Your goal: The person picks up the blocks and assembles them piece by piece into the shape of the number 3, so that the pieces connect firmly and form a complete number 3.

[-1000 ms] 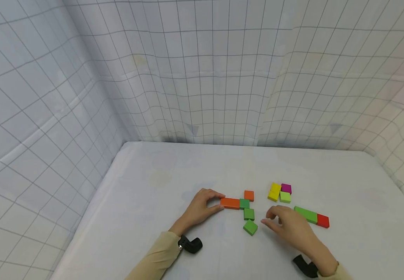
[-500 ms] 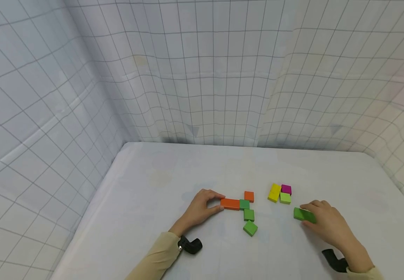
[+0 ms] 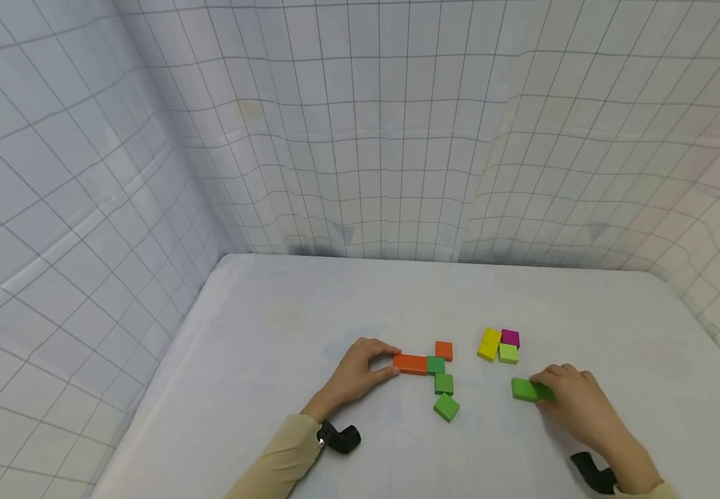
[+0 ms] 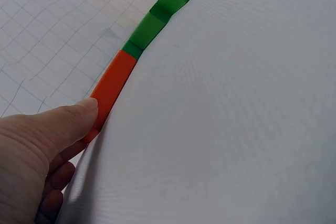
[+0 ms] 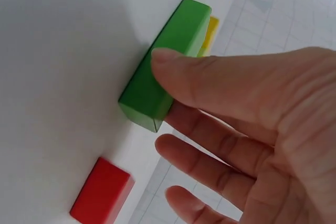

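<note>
The left hand [image 3: 356, 371] pinches the left end of the orange bar [image 3: 411, 364] — thumb along its near side, fingers against its far side — with the rest of the bar reaching rightward out of the grip. The bar lies flat on the worktop [image 3: 272, 312], its right end touching the dark green block [image 3: 436, 365]. Well to the right of the orange bar, the right hand [image 3: 574, 402] has its fingers clamped on the long green bar [image 3: 524, 389], whose free end points back toward the orange bar; whether the green one touches the worktop I cannot tell. In the right wrist view its thumb presses one long face, and the lower fingers stand apart from one another — the red block [image 5: 102, 190] sits farther right of the orange bar than the green one.
</note>
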`<action>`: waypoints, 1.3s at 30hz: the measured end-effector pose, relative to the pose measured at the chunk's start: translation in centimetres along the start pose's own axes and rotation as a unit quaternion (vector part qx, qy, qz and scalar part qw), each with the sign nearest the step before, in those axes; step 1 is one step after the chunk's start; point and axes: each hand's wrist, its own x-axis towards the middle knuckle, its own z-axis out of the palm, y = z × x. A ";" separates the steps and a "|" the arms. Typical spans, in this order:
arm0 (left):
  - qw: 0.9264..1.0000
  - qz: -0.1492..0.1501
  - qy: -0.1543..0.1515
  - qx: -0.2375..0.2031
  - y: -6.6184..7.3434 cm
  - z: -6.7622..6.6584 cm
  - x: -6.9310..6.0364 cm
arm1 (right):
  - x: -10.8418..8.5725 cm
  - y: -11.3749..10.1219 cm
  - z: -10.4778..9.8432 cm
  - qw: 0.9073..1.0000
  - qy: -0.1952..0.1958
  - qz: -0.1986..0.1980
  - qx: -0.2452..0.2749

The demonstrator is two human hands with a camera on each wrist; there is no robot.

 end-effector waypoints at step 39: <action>1.000 0.001 -0.003 0.010 -0.1 0.1 -0.1 | -1.4 -6.8 0.7 0.966 -0.123 -0.172 0.147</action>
